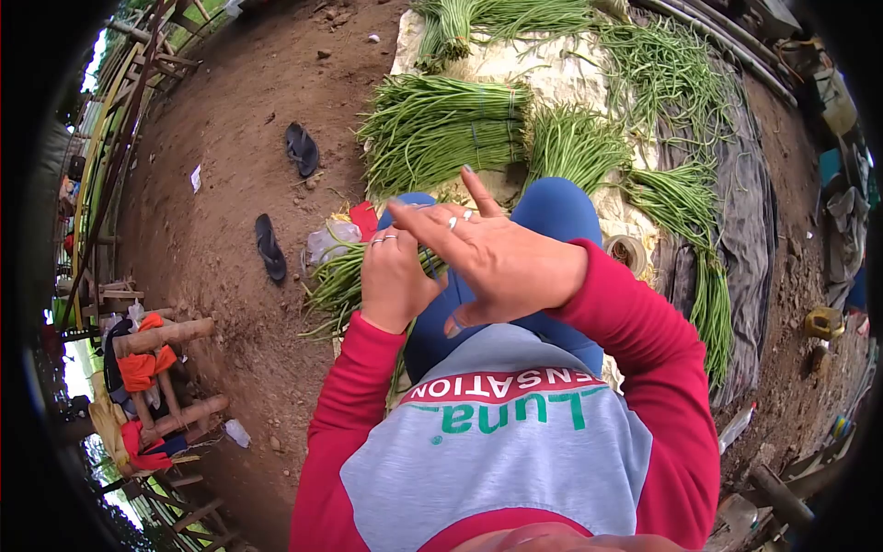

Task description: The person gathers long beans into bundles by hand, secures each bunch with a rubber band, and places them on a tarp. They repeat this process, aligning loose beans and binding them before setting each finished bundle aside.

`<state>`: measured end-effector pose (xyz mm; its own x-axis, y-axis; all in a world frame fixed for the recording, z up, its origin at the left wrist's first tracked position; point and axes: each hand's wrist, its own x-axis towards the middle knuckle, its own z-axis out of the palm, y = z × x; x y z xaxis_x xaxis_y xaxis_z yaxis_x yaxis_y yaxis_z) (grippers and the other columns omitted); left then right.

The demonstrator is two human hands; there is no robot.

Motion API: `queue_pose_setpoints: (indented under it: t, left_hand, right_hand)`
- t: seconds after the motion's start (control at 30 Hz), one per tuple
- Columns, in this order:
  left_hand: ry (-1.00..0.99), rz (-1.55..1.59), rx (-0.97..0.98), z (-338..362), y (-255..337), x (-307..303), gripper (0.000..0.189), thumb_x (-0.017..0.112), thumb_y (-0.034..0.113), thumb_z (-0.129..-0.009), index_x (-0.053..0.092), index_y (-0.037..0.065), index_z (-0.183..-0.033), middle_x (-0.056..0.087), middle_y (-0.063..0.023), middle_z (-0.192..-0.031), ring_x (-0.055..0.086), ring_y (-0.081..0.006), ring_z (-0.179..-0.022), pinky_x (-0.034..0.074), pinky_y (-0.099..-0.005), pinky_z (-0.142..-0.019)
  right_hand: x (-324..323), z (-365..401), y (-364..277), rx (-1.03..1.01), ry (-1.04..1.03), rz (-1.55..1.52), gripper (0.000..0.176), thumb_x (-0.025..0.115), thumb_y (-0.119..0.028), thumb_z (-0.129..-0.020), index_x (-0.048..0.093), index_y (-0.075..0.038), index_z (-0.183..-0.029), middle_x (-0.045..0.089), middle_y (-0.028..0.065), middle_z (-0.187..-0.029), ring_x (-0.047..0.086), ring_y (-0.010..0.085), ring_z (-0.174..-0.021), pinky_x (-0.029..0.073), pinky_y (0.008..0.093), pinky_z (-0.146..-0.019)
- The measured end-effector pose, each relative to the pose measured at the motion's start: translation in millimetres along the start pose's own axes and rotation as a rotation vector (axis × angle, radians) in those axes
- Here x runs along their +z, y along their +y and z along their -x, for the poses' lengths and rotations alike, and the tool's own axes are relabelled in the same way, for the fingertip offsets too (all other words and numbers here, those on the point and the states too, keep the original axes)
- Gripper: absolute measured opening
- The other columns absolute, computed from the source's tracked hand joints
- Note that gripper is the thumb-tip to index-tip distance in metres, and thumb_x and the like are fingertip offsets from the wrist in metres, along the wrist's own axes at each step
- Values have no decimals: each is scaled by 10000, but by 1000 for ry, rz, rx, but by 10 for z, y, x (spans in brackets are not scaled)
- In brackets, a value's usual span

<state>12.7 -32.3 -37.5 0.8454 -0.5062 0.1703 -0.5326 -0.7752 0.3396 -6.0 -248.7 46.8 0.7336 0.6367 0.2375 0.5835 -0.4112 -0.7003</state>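
Your left grip (391,281) is closed around the held bundle (337,283) of long green beans. The stems project to the left of the grip, and a short stretch of green shows between your two hands. Your right grip (506,253) is open, palm down, with the fingers spread and the thumb apart from them. It crosses over the inner side of the left grip. Contact between the two cannot be confirmed, as the right fingers cover that point. Rings are noted on both hands.

Just beyond the held bundle, on the side away from your body, lie a clear plastic bag (332,242) and a red item (364,219). Your knees (557,204), in blue, flank the grips, the left one partly hidden behind your hands.

Straight ahead of the grips, a large banded stack (446,124) of beans lies on a pale sheet (543,72). A second bundle (572,145) rests just to its right. Farther ahead and right of the grips, loose beans (664,78) are scattered. To the right of your right grip, past the knee, sits a round roll (625,252), with a dark sheet (747,216) beyond it. Well left of the left grip, two dark sandals (302,150) lie apart on bare soil (198,235).
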Motion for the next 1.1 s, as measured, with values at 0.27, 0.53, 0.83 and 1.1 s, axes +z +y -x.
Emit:
queue_pose_setpoints:
  t: [0.27,0.53,0.83,1.1]
  left_hand:
    - [-49,42,15,120,-72,-169,864,889,238,-604,474,22,-1330,616,-196,-1109,614,-382,-1017,469,-488,-961]
    - [-1,-118,24,171,-63,-221,757,868,301,-635,555,114,-1299,607,-164,-1051,608,-347,-1021,456,-491,-979]
    - [-176,-122,-8,31,-10,-186,701,839,282,-666,550,51,-1261,619,-193,-1072,619,-362,-1065,446,-531,-1017]
    - [54,184,87,100,-180,-236,709,856,227,-605,547,9,-1204,639,-178,-1129,634,-369,-1040,476,-471,-995]
  right_hand:
    - [204,-613,324,269,-359,232,1349,871,-438,-652,-34,-148,-1609,624,217,-1273,583,386,-1234,129,721,-1152]
    - [334,-207,228,17,12,431,945,846,-362,-654,384,-142,-1449,615,182,-1248,594,350,-1221,141,730,-1150]
    - [349,-443,255,126,-206,434,1074,891,-323,-613,308,-164,-1500,600,104,-1258,550,314,-1291,107,739,-1146]
    - [153,126,840,297,-29,432,858,884,-389,-652,462,-108,-1345,420,151,-1520,218,315,-1523,50,751,-1145]
